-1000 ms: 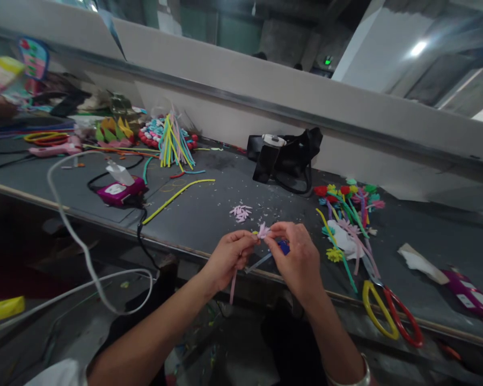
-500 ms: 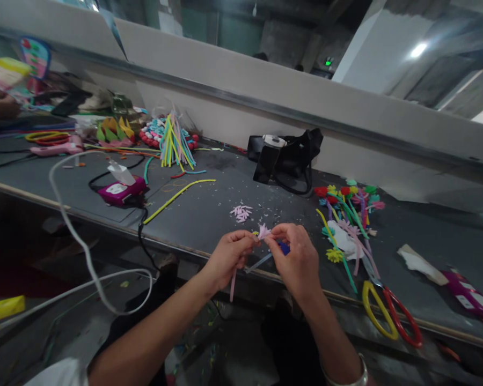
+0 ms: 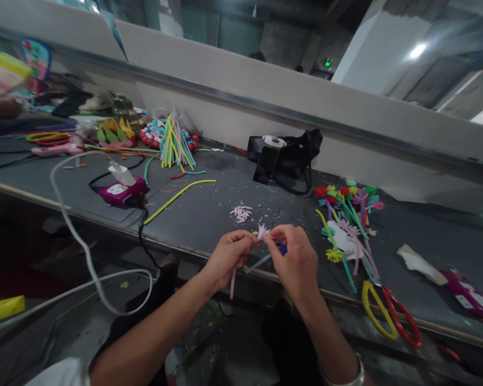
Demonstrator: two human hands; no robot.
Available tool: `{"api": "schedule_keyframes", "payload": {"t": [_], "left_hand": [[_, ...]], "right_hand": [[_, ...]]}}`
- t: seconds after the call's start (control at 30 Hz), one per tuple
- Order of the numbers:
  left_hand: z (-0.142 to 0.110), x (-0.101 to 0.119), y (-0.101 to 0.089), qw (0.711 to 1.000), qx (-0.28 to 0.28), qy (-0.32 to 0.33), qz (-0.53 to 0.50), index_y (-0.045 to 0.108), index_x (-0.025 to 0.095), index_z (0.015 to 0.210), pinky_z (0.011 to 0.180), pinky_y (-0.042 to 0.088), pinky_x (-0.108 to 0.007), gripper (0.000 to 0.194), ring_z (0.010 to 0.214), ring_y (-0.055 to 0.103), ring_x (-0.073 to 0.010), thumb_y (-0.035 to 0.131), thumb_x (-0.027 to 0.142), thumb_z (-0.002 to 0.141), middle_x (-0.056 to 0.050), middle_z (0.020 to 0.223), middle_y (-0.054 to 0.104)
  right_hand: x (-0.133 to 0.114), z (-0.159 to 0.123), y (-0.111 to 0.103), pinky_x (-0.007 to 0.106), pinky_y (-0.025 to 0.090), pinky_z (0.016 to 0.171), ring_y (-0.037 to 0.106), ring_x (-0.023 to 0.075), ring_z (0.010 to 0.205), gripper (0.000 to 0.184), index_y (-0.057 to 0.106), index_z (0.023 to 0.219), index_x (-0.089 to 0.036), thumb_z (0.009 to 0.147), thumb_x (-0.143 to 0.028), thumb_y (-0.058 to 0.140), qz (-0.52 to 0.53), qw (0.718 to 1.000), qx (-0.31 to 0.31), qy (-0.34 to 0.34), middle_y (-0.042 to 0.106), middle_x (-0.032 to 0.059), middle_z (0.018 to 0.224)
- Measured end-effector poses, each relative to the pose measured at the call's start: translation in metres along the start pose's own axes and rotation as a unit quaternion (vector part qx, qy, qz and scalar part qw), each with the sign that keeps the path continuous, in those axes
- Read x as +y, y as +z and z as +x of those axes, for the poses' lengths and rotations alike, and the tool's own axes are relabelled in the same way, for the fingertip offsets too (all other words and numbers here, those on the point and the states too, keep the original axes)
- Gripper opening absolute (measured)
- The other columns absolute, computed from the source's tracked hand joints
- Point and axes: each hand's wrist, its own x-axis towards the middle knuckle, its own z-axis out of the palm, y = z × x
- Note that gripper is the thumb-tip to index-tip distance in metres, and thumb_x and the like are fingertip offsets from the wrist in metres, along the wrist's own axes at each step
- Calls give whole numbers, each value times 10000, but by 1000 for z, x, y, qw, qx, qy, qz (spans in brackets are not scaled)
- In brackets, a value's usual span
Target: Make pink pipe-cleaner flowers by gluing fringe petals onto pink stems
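Tiny pink chenille flower (image 3: pixel 262 232), pinched from both sides
Left hand (image 3: pixel 230 256) grip's closed at its base, right hand (image 3: pixel 295 261) grip on its petals, just nearer me than the pink clippings pile (image 3: pixel 241 213). Probably feather-light, soft, easily crushed; I'd hold the base.

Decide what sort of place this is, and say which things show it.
Probably a craft workshop: a long workbench bears colourful handmade-looking flowers, a bundle of coloured strips and large scissors.
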Motion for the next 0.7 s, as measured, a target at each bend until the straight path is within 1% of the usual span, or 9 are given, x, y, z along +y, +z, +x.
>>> {"api": "schedule_keyframes", "payload": {"t": [0.1,0.17,0.27,0.37,0.53,0.7], "left_hand": [[1,-1,-2,1000,-22,7,-13,640,144,694,391,101,-209,143,408,170,-32,697,275,699,92,485,283],[1,-1,-4,999,-34,17,-18,648,138,714,397,99,-210,163,412,174,-31,696,293,720,85,497,301],[3,-2,-6,998,-48,32,-18,659,131,757,409,124,-208,208,418,230,-31,702,334,750,63,525,379],[3,-1,-8,997,-59,37,-19,661,128,794,422,159,-200,255,436,307,-34,703,378,771,36,573,458],[3,0,-9,995,-88,11,-45,646,128,824,430,199,-186,276,444,364,-32,696,397,789,26,615,503],[2,0,-8,993,-111,17,-48,617,126,843,405,146,-192,259,424,299,-26,649,383,834,27,608,510]], "right_hand": [[0,0,-4,297,441,718,575,195,806,130,572,942,-234,892,-343,623,-6,1000,21,-18,654,20,833],[1,1,-8,302,446,742,574,197,820,136,578,974,-229,895,-331,622,-7,999,38,-35,665,25,860],[3,1,-13,302,448,750,571,189,809,69,584,964,-223,917,-274,583,0,997,59,-52,667,29,867],[3,0,-15,300,447,744,568,182,798,34,587,941,-218,917,-237,573,8,996,66,-55,663,25,850],[2,-1,-11,273,451,691,569,156,735,66,610,927,-209,914,-261,572,51,996,72,-10,645,17,817],[3,-3,-6,260,450,679,574,141,706,110,638,898,-203,900,-298,582,87,995,43,29,647,6,802]]}}
